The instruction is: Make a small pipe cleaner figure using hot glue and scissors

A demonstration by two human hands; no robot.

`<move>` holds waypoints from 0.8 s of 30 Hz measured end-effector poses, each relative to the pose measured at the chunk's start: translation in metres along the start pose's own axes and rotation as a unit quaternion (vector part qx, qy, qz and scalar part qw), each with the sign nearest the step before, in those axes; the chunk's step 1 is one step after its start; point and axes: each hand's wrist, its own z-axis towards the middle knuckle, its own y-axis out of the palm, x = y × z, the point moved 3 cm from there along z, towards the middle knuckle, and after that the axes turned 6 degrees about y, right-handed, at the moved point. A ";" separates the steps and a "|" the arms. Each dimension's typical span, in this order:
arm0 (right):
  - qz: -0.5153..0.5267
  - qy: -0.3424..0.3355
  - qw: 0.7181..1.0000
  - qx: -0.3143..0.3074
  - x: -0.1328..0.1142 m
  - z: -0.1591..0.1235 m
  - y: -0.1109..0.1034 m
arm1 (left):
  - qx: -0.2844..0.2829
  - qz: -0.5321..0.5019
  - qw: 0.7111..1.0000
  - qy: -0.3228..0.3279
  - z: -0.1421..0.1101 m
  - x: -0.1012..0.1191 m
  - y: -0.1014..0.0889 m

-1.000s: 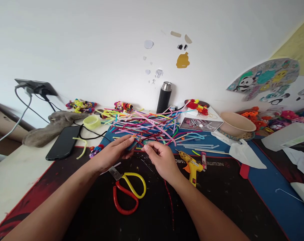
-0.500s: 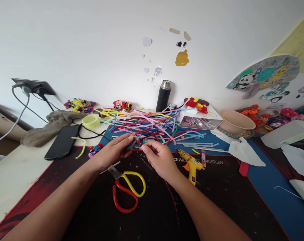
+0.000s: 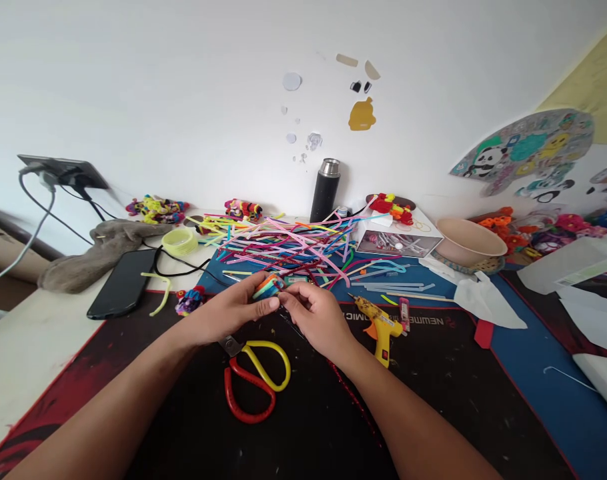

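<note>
Grips a small striped bundle in the left hand. Pinches a glittery red pipe cleaner in the right hand (beyond the scissors).

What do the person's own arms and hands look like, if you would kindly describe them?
The left hand and right hand are bare, without gloves, and no ring, watch or bracelet shows. Both forearms are uncovered as far as the picture shows; no sleeve is in view.
</note>
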 end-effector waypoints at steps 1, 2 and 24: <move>-0.002 0.001 1.000 0.001 -0.001 0.000 0.000 | -0.001 0.000 1.000 -0.008 0.000 0.000 0.000; -0.002 0.002 1.000 0.001 -0.001 0.000 -0.001 | -0.006 -0.002 1.000 -0.020 0.000 0.000 0.000; 0.060 0.033 0.997 -0.019 0.003 0.001 -0.002 | -0.070 -0.057 0.996 -0.015 0.003 -0.006 0.006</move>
